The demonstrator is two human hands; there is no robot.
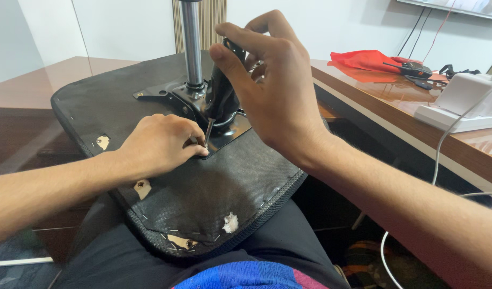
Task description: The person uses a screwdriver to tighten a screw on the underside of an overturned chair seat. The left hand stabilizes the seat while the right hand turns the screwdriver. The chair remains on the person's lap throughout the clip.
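Both hands work at the underside of an upturned chair seat (203, 187) that rests across the person's lap. From the head view, the right hand (270, 88) is clenched around the dark handle of a screwdriver (220, 96), fingers curled over its top, and holds the tool nearly upright; its thin metal shaft points down to the black metal mounting plate (224, 134) at the middle of the seat. The left hand (160, 144) lies on the seat's black fabric with its fingers bunched, the fingertips (195, 144) pressed right beside the shaft's tip; whether they pinch a screw cannot be told. A shiny metal column (192, 43) rises from the plate, just left of the screwdriver. The fabric shows small tears and staples near its front edge. To the right runs a wooden surface (374, 101), bearing a red cloth (364, 59), a white power strip (455, 115) and white cables.
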